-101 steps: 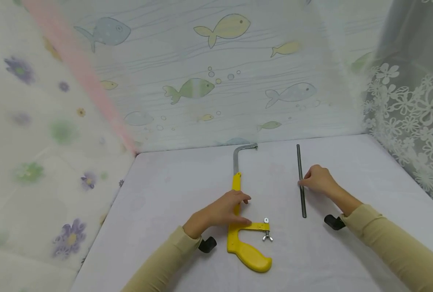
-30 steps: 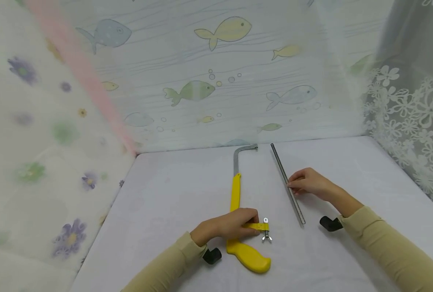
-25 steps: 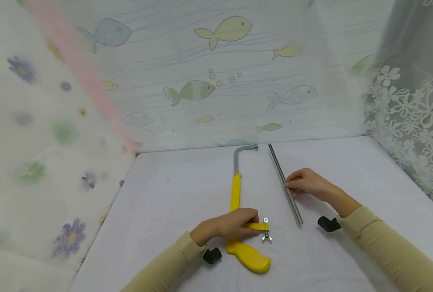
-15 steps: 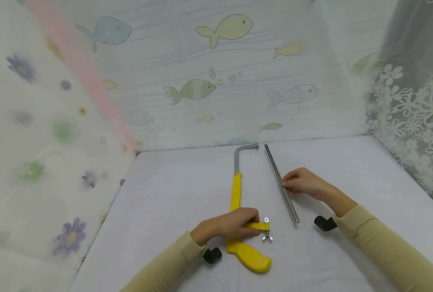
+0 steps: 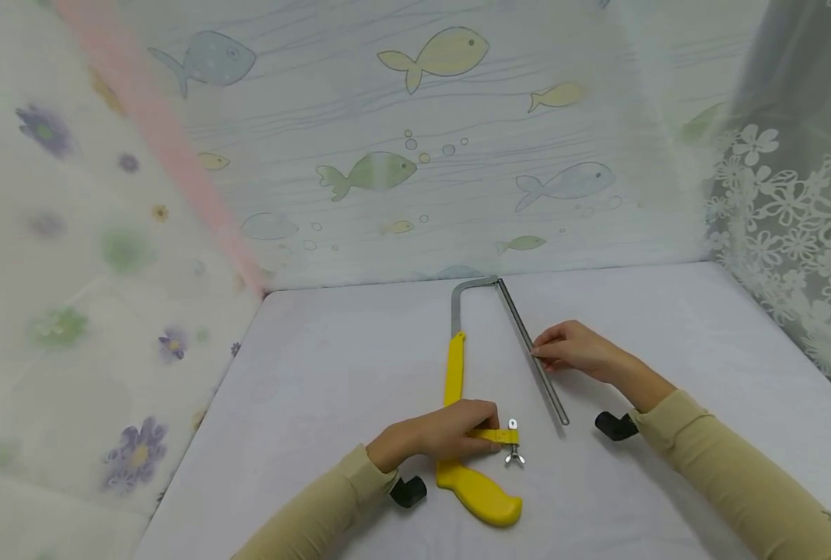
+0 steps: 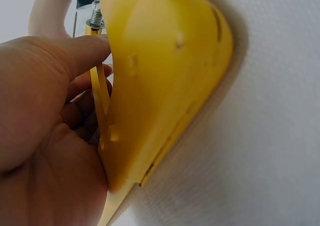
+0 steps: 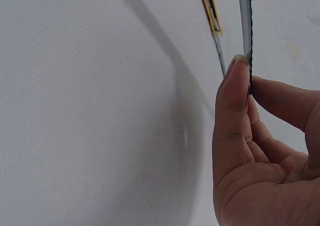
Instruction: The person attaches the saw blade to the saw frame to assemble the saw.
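Note:
A hacksaw frame (image 5: 455, 365) with a yellow handle (image 5: 478, 491) lies on the white table (image 5: 331, 389), its metal bend at the far end. My left hand (image 5: 433, 435) grips the yellow frame (image 6: 165, 81) just above the handle, next to a wing nut (image 5: 513, 453). My right hand (image 5: 575, 350) pinches a thin grey saw blade (image 5: 531, 350) between thumb and fingers (image 7: 235, 101). The blade's far tip touches the frame's bent end (image 5: 494, 281); its near end (image 5: 564, 421) lies right of the wing nut.
Fish-patterned sheeting (image 5: 422, 148) closes the back, flowered sheeting (image 5: 72, 295) the left, and lace curtain (image 5: 794, 233) the right. Black wrist-camera mounts (image 5: 407, 491) (image 5: 613, 425) sit beside each cuff.
My right hand has carried the blade leftward and turned it, so its far tip now meets the frame's bent end. My left hand slid down the frame toward the handle and stayed there.

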Motion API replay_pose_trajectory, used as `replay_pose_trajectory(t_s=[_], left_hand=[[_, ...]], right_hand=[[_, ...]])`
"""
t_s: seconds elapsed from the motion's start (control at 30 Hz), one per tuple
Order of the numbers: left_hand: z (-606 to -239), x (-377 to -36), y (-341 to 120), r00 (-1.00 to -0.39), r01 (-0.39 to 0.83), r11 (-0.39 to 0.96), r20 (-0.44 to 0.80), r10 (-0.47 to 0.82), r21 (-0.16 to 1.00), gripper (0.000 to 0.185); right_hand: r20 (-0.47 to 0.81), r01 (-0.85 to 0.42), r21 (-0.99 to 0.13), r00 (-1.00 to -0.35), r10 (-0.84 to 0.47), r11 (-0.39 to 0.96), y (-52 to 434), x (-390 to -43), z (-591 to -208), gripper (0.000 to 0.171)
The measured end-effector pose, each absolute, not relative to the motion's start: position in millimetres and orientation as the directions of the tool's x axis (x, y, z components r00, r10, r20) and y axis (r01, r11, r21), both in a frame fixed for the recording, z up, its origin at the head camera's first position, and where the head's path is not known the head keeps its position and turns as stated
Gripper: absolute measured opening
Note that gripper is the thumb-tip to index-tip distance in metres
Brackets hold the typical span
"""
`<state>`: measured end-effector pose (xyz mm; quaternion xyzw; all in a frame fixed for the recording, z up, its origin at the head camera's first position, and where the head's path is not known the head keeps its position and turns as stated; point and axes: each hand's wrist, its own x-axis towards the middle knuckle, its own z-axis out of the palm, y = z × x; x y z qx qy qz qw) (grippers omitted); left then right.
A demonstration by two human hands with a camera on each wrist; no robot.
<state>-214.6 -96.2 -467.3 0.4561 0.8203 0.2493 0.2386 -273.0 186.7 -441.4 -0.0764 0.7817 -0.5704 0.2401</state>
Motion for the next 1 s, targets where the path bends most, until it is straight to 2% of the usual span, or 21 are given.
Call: replay_pose_trajectory(t_s=[1.0], left_hand=[[-465,-216,-98,-0.464,0.639,0.453,-0.159,0.872,0.621,0.012]], right_hand=[[-0.301,0.176,-0.93,-0.868,-0.394,0.323,179,-286,-451,0.031]])
